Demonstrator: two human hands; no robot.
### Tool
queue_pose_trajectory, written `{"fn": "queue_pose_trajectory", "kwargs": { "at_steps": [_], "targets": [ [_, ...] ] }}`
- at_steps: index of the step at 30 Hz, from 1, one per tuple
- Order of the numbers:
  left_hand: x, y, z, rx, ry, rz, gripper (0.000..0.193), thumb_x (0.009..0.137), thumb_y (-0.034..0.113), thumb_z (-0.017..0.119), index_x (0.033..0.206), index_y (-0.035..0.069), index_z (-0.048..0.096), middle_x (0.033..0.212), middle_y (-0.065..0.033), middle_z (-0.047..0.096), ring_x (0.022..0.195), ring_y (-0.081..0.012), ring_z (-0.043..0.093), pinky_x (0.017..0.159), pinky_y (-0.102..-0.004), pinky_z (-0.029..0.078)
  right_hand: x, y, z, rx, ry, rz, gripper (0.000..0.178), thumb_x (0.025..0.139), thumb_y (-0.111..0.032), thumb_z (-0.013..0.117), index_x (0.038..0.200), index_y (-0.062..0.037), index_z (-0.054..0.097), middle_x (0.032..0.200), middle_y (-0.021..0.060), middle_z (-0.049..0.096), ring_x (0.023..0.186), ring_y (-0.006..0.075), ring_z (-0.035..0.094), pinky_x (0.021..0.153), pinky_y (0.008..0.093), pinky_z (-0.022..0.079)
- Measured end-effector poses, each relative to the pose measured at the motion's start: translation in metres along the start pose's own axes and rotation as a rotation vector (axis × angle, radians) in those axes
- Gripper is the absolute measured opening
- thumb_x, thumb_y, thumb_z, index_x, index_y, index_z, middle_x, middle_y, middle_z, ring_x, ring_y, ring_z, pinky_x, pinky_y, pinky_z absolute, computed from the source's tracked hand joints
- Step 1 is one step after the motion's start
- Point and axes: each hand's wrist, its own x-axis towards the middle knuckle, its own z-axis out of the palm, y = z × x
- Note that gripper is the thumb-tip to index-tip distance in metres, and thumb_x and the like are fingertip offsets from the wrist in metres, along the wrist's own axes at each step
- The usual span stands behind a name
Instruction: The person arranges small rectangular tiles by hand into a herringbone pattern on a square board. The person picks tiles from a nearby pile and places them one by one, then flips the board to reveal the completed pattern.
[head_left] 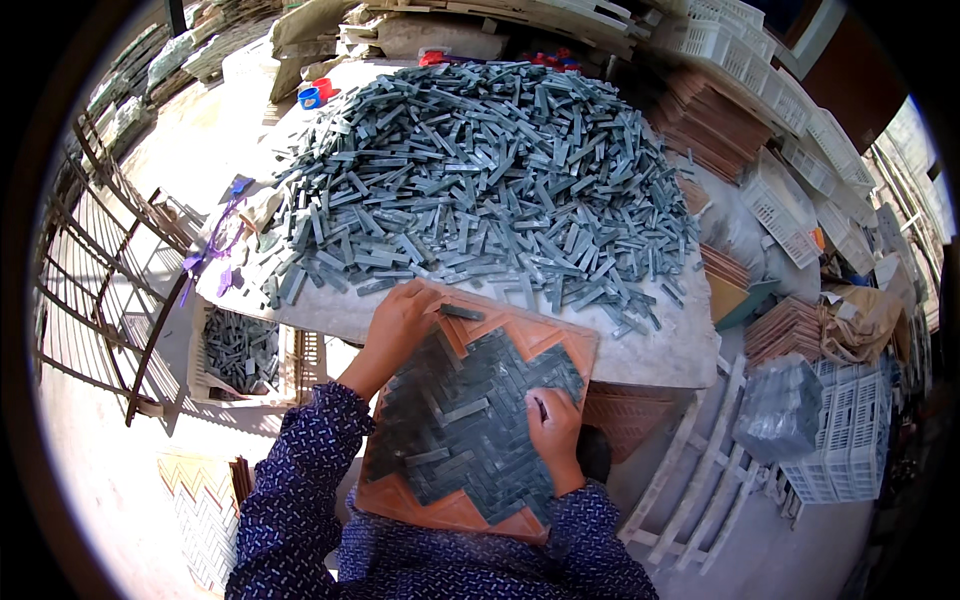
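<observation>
An orange-brown tray (470, 508) with zigzag edges sits tilted before me, its far end against the stone-covered table. Dark grey-green stone strips (470, 400) fill most of it in a herringbone pattern; a few paler strips lie among them. At the tray's far left corner, my left hand (402, 318) is closed, its fingertips at the end of a loose dark stone strip (462, 312). My right hand (556, 430) is curled closed over the right part of the pattern. A small dark end shows at its fingers, too little to name.
A large heap of stone strips (480, 170) covers the table (660, 350). Left stand a crate of strips (240, 350), a curved metal rack (110, 270) and a filled tray (205, 510). Right are a slatted frame (690, 480), a wrapped bundle (780, 405) and white crates (845, 440).
</observation>
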Motion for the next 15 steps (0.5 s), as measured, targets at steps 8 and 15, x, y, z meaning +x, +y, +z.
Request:
{"fn": "queue_pose_trajectory", "kwargs": {
  "at_steps": [8, 15],
  "targets": [
    [0.011, -0.019, 0.015, -0.046, -0.097, 0.023, 0.023, 0.070, 0.009, 0.068, 0.091, 0.001, 0.061, 0.085, -0.0148, 0.057, 0.083, -0.0344, 0.057, 0.073, -0.0424, 0.047, 0.000, 0.001, 0.001, 0.030, 0.018, 0.006, 0.005, 0.078, -0.002, 0.066, 0.082, -0.0024, 0.064, 0.077, 0.0109, 0.063, 0.069, 0.0273, 0.062, 0.064, 0.0347, 0.048],
    [-0.042, -0.023, -0.009, -0.077, -0.066, -0.283, 0.019, 0.073, 0.005, 0.067, 0.091, 0.001, 0.063, 0.085, -0.0154, 0.059, 0.079, -0.0353, 0.059, 0.070, -0.0419, 0.047, 0.000, -0.002, -0.002, 0.035, -0.014, 0.067, 0.006, 0.078, -0.003, 0.066, 0.083, -0.0023, 0.064, 0.077, 0.0115, 0.063, 0.069, 0.0284, 0.063, 0.062, 0.0351, 0.050]
  ]
}}
